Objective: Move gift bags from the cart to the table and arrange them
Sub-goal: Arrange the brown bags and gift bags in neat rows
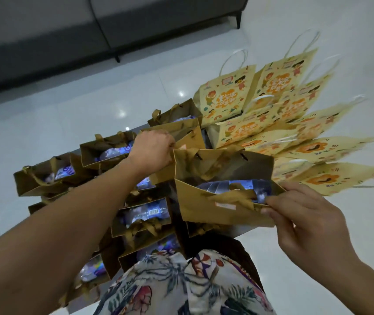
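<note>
1. Holding the nearest brown gift bag at its right top corner, my right hand pinches the rim and ribbon handle there between thumb and fingers; a water bottle lies inside it.
2. My left hand, just left of that bag, has its fingers curled round the rim of the brown bag behind.
3. Left of the nearest bag, more brown bags with bottles crowd the surface; I cannot tell whether the nearest bag rests on it or hangs clear.
4. Beyond and right of it, the yellow printed bags lean fanned against one another.
5. Risk, as I judge it: gripped by one corner, the nearest bag could tilt and the bottle roll out.
6. Swinging it right could knock the yellow fan over; pushing it left could tip the packed brown bags off the edge.
</note>
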Action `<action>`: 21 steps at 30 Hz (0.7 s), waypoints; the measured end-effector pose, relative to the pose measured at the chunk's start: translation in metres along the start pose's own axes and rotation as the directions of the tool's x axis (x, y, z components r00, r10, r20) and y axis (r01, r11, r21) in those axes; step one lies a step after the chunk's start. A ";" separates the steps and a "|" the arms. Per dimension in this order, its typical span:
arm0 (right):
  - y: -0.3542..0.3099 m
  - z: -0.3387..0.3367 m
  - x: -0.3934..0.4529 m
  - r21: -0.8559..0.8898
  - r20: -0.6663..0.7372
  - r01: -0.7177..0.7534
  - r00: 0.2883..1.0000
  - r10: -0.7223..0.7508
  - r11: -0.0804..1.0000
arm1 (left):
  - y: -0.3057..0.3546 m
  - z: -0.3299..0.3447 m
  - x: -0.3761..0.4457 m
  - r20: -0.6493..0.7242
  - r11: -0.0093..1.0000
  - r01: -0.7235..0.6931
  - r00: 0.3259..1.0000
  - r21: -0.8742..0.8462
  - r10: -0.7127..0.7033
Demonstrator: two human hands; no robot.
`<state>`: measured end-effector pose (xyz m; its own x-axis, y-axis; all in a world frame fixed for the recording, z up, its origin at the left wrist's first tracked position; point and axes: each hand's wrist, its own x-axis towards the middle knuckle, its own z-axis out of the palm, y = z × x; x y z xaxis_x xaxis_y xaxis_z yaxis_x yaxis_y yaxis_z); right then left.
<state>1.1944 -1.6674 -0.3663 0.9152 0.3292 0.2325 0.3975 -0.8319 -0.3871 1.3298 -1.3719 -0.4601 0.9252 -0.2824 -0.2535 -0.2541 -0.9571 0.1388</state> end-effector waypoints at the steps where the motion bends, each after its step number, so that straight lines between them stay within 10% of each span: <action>1: -0.003 -0.002 -0.002 -0.002 0.002 0.010 1.000 -0.010 1.000 | -0.003 -0.007 -0.006 -0.011 1.000 0.015 1.000 0.007 -0.015; 21: -0.035 0.105 0.078 -0.340 0.528 0.011 0.830 0.181 0.941 | -0.088 -0.067 -0.104 -0.142 0.967 0.252 0.957 -0.026 -0.254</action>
<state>1.2590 -1.5652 -0.4282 0.8664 0.3582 -0.3479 0.3611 -0.9307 -0.0587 1.2746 -1.2542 -0.3817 0.9898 -0.0185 -0.1415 -0.0050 -0.9955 0.0951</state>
